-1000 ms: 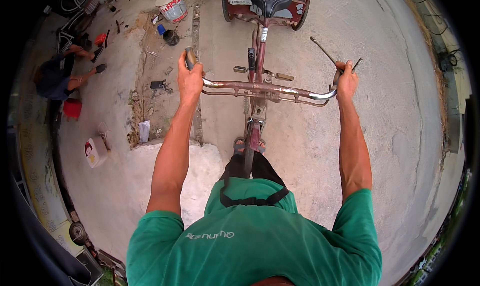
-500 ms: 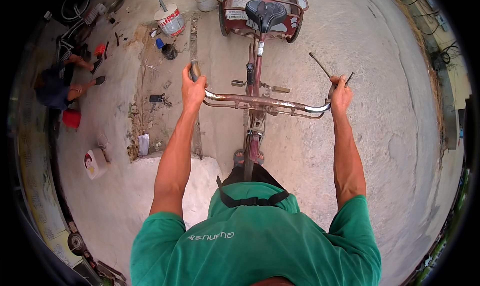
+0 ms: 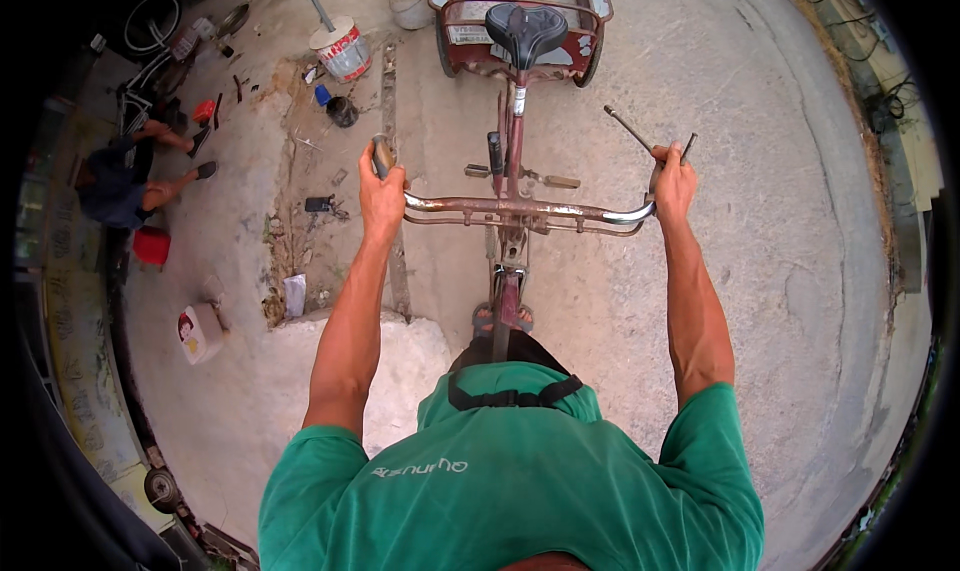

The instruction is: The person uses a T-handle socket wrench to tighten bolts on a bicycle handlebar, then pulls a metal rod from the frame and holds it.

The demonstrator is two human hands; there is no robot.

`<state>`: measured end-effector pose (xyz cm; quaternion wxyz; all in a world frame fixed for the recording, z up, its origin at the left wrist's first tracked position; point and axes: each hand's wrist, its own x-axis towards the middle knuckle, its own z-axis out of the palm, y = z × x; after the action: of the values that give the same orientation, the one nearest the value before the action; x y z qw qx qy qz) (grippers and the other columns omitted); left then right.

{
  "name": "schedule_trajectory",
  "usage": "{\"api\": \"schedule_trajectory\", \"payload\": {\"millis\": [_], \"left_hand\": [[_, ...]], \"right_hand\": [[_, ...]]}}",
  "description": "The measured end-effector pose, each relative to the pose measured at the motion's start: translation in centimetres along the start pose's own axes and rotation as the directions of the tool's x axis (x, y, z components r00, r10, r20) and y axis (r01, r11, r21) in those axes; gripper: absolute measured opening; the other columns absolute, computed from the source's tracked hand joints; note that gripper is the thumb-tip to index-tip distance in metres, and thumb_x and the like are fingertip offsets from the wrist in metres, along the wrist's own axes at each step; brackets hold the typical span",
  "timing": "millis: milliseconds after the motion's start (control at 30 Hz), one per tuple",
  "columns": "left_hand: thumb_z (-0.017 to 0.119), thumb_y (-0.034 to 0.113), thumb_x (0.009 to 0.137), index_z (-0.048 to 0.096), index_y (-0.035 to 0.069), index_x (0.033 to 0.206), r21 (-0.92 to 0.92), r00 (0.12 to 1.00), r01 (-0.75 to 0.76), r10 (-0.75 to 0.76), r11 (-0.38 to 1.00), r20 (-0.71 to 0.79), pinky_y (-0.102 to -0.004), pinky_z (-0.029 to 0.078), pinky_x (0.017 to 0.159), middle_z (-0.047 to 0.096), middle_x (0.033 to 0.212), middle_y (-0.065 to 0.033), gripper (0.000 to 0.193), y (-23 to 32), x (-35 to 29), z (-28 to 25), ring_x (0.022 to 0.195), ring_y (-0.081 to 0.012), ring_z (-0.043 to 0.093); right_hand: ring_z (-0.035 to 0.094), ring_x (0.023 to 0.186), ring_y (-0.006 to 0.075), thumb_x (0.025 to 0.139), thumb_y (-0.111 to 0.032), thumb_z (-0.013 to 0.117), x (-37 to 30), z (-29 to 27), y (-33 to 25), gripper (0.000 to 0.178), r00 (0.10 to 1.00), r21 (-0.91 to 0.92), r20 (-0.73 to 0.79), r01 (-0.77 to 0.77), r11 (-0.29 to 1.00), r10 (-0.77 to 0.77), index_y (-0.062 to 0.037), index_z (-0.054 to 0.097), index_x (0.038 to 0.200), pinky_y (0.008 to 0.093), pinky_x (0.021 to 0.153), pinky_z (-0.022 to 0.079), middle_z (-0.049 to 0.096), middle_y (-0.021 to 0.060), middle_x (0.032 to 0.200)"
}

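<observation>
A rusty, curved tricycle handlebar spans the space between my hands, its front wheel toward my body. My left hand is closed round the grey grip at its left end. At the right end, my right hand is closed round the other grip, mostly hidden by the fingers. The same hand holds a metal wrench with rod-like arms sticking out on both sides of the fingers. Beyond the bar stand the black saddle and the red frame.
The tricycle's cargo bed stands at the far end. On the left are a red-and-white bucket, a black pot, a white plastic jug and a seated person. A red stool is beside that person.
The handlebar and both hands have shifted slightly left against the ground, and the view has moved a little. Both hands keep their hold, and the wrench stays in the right one.
</observation>
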<state>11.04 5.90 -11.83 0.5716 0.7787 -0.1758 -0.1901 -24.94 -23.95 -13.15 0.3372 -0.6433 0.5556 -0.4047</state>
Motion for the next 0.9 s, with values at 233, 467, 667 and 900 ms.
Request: {"api": "schedule_trajectory", "payload": {"millis": [233, 467, 667, 900], "left_hand": [[0.06, 0.019, 0.091, 0.036, 0.006, 0.161, 0.006, 0.999, 0.019, -0.019, 1.0, -0.031, -0.0352, 0.053, 0.075, 0.067, 0.097, -0.012, 0.075, -0.4, -0.8, -0.2, 0.079, -0.0192, 0.065], [0.063, 0.021, 0.09, 0.038, 0.006, 0.16, 0.055, 0.998, 0.059, -0.059, 0.997, -0.014, -0.0356, 0.054, 0.077, 0.069, 0.101, -0.0135, 0.076, 1.1, -0.7, -0.3, 0.082, -0.02, 0.068], [0.072, 0.037, 0.096, 0.044, 0.005, 0.157, 0.21, 0.995, -0.088, 0.077, 0.974, 0.062, -0.0361, 0.052, 0.082, 0.069, 0.111, -0.0157, 0.074, 0.2, 0.4, -2.1, 0.096, -0.0223, 0.068], [0.07, 0.031, 0.099, 0.057, 0.0, 0.144, 0.194, 0.855, -0.49, 0.512, 0.85, -0.08, -0.0452, 0.047, 0.107, 0.062, 0.135, -0.0182, 0.056, 5.3, -12.1, -7.3, 0.126, -0.0289, 0.061]], "right_hand": [[0.068, 0.08, 0.0257, 0.109, -0.05, 0.047, 0.8, 0.4, 0.5, 0.062, 0.999, 0.011, 0.032, -0.003, 1.0, 0.002, 0.0019, 0.08, 0.1, 0.0404, 0.081, 0.052, 0.071, 0.0152, 0.08], [0.071, 0.088, 0.0269, 0.109, -0.05, 0.048, 0.3, 0.2, -0.2, 0.061, 0.999, -0.089, 0.041, -0.024, 0.996, 0.028, 0.0012, 0.08, 0.102, 0.041, 0.084, 0.052, 0.075, 0.0181, 0.087], [0.071, 0.095, 0.0262, 0.111, -0.051, 0.047, -0.2, -3.6, -4.2, 0.062, 0.991, 0.002, -0.011, 0.132, 0.991, -0.132, 0.0005, 0.079, 0.099, 0.0427, 0.092, 0.052, 0.079, 0.0154, 0.1], [0.068, 0.098, 0.0244, 0.114, -0.043, 0.043, -7.6, -15.2, -15.0, 0.058, 0.863, 0.317, 0.422, 0.149, 0.937, -0.28, -0.0007, 0.068, 0.084, 0.0439, 0.09, 0.053, 0.076, 0.0155, 0.099]]}}
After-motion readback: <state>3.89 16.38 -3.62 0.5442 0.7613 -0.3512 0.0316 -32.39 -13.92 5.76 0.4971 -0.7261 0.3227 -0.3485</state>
